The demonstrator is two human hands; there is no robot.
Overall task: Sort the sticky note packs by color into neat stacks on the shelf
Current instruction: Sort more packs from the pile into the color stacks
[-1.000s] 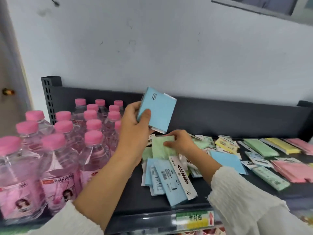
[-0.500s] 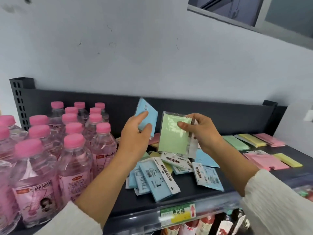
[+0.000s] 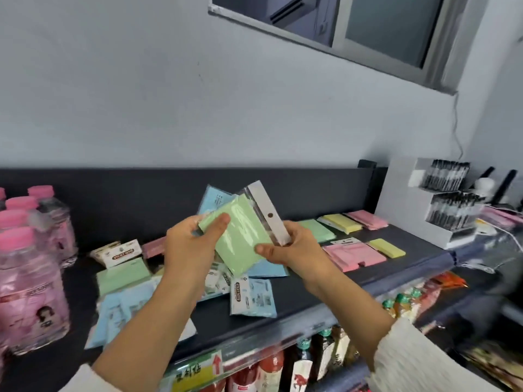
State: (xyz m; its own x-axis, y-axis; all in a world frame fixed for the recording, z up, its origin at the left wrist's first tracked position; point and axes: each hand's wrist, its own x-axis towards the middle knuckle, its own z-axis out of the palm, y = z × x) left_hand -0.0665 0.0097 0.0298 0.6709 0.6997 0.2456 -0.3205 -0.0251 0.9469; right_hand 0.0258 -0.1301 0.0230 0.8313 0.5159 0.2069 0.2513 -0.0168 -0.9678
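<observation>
Both hands hold packs above the dark shelf (image 3: 325, 292). My left hand (image 3: 189, 244) grips a blue sticky note pack (image 3: 215, 198), and its thumb lies on the corner of a green pack (image 3: 240, 239) in front of it. My right hand (image 3: 288, 250) pinches that green pack at its lower right edge, by the white header strip. Below lies a loose heap of blue packs (image 3: 119, 309) and a green pack (image 3: 123, 274). At the right back lie green (image 3: 317, 230), yellow (image 3: 342, 223) and pink (image 3: 368, 219) packs, with pink packs (image 3: 353, 254) in front.
Pink-capped bottles (image 3: 25, 267) crowd the shelf's left end. A white display box of black pens (image 3: 447, 205) stands past the shelf's right end. A single yellow pack (image 3: 387, 247) lies by the pink ones. Bottles fill the shelf below (image 3: 283, 369).
My right hand lifted a green pack from the heap and brought it against the blue pack in my left hand, whose thumb now lies on it. The view swung right.
</observation>
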